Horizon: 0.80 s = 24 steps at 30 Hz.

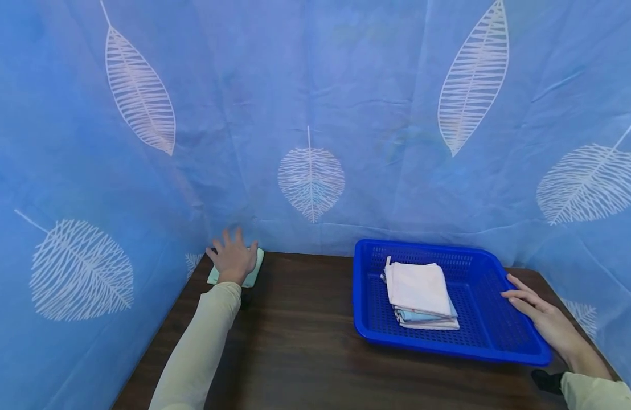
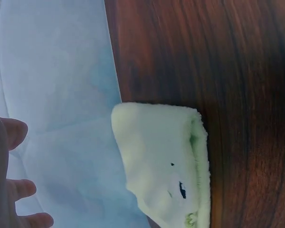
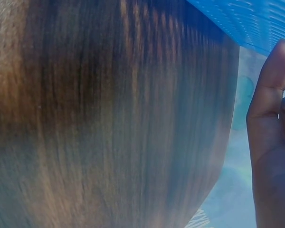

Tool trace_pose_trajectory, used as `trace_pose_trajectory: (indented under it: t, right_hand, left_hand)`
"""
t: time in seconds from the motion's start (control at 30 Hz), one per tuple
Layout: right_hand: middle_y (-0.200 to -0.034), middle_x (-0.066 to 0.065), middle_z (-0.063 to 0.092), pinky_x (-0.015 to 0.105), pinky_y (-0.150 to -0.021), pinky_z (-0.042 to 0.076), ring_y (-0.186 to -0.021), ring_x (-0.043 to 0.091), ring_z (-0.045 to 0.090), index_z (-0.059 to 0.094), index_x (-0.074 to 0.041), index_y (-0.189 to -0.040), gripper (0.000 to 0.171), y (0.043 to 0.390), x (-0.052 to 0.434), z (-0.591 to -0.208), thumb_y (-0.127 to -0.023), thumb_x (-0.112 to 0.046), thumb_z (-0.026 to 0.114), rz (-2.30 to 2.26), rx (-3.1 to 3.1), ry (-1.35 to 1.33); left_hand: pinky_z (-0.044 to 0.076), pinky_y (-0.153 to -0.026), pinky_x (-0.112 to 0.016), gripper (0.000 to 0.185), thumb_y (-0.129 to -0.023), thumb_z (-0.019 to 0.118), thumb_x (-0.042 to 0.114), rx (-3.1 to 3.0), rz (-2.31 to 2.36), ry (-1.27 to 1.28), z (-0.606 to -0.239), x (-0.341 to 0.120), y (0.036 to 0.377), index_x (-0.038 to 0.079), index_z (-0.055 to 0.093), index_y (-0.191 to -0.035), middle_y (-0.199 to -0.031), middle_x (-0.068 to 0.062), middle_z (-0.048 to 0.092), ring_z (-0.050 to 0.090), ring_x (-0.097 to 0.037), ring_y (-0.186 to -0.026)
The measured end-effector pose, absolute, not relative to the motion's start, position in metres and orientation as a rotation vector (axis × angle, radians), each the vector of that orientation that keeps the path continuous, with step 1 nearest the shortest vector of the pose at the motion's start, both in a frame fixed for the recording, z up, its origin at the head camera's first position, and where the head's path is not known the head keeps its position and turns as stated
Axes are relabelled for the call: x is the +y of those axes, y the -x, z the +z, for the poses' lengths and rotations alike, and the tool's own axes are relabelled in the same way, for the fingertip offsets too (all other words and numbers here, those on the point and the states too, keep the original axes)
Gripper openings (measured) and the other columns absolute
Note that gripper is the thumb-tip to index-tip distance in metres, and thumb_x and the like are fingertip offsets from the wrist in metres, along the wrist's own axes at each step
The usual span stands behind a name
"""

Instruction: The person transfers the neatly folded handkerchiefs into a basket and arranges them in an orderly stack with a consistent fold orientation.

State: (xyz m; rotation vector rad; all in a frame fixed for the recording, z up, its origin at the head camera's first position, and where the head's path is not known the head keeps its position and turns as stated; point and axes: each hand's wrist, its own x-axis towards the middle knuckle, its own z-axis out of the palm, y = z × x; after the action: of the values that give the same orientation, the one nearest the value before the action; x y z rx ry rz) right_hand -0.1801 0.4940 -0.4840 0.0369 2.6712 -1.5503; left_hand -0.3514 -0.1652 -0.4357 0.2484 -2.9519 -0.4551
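Note:
A folded light green cloth (image 1: 256, 266) lies at the table's far left corner, against the blue curtain. My left hand (image 1: 232, 257) rests flat on top of it with fingers spread. In the left wrist view the green cloth (image 2: 161, 161) lies on the wood beside the curtain, with my fingertips (image 2: 16, 190) at the left edge. A blue plastic basket (image 1: 449, 346) stands at the right and holds a stack of folded cloths (image 1: 418, 287), a white one on top. My right hand (image 1: 538, 313) lies with straight fingers on the basket's right rim; the right wrist view shows a finger (image 3: 270, 95) near the basket (image 3: 247, 19).
The dark wooden table (image 1: 305, 341) is enclosed at the back and both sides by a blue curtain with white leaf prints (image 1: 311, 182). Bare wood lies between the green cloth and the basket.

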Motion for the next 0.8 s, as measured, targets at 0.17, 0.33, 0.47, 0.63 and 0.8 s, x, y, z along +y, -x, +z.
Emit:
trace_pose_trajectory:
  t: [0.17,0.33,0.47,0.63,0.8]
  right_hand:
    - [-0.153,-0.047,0.007,0.082,-0.108,0.006,-0.149,-0.012,-0.013,0.046,-0.01,-0.152,0.056,0.178,0.494,-0.485,-0.11,-0.047,0.038,-1.562,2.677,-0.02]
    - [-0.154,-0.046,0.008,0.083,-0.108,0.001,-0.137,-0.027,-0.002,0.046,-0.006,-0.15,0.054,0.178,0.493,-0.485,-0.111,-0.042,0.039,-1.578,2.7,0.036]
    - [-0.154,-0.046,0.008,0.083,-0.108,0.001,-0.148,-0.015,-0.01,0.047,-0.007,-0.15,0.053,0.177,0.494,-0.485,-0.111,-0.042,0.039,-1.58,2.699,0.035]
    - [-0.155,-0.046,0.006,0.083,-0.107,0.006,-0.139,-0.024,-0.004,0.047,-0.006,-0.148,0.054,0.178,0.494,-0.485,-0.11,-0.043,0.039,-1.529,2.73,0.026]
    - [-0.157,-0.044,0.006,0.083,-0.106,0.007,-0.137,-0.027,-0.002,0.048,-0.005,-0.148,0.054,0.178,0.494,-0.484,-0.11,-0.043,0.04,-1.516,2.75,0.03]
  left_hand:
    - [0.01,-0.117,-0.077,0.072,-0.107,0.036,0.053,-2.988,-0.45,-0.288,-0.441,-0.172,0.352,0.011,0.017,-0.163,-0.166,-0.029,0.013,0.011,-0.061,-0.149]
    - [0.014,-0.116,-0.078,0.071,-0.107,0.038,0.048,-3.005,-0.409,-0.343,-0.442,-0.178,0.354,0.008,0.019,-0.162,-0.163,-0.032,0.016,0.014,-0.062,-0.147]
    - [0.018,-0.114,-0.078,0.071,-0.107,0.042,0.046,-2.992,-0.442,-0.382,-0.447,-0.183,0.356,0.006,0.021,-0.161,-0.161,-0.034,0.019,0.017,-0.062,-0.145]
    - [0.019,-0.112,-0.08,0.072,-0.106,0.043,0.044,-2.999,-0.513,-0.449,-0.462,-0.192,0.357,0.0,0.022,-0.158,-0.156,-0.039,0.021,0.018,-0.063,-0.143]
    - [0.017,-0.113,-0.079,0.073,-0.105,0.043,0.043,-3.024,-0.59,-0.486,-0.474,-0.198,0.358,-0.005,0.022,-0.156,-0.154,-0.04,0.021,0.016,-0.062,-0.143]
